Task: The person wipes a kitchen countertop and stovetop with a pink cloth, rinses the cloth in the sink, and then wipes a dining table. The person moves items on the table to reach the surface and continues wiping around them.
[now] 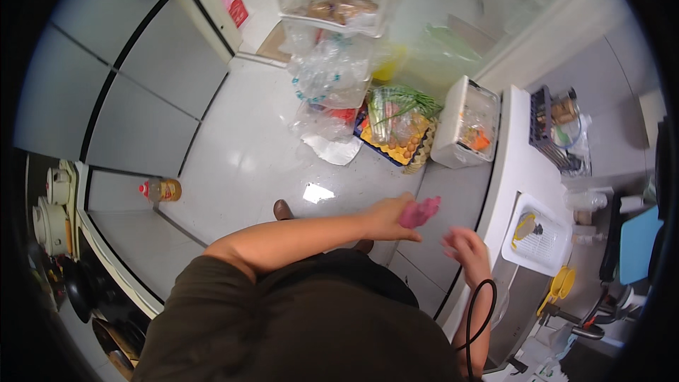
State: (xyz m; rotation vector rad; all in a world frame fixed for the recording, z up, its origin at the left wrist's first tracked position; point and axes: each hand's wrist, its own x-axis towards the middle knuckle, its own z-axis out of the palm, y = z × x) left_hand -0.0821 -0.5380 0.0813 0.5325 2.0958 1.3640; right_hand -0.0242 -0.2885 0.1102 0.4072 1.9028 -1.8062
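My left hand [385, 219] reaches across in front of my body, its fingers closed around a crumpled pink cloth [421, 212]. The cloth sticks out beyond the fingers, over the floor beside the cabinet front. A short gap to the right, my right hand [468, 249] is raised near the counter edge, slightly smeared by motion. Its fingers are loosely bent and apart, with nothing seen in them. A black cable [481, 318] loops over the right forearm.
A white counter [516, 148] runs along the right, bearing a white draining tray [523, 255], yellow scoops [562, 283] and a sink [520, 318]. A white bin [445, 124] and egg trays [417, 148] stand ahead. An oil bottle [168, 189] is on the floor at left.
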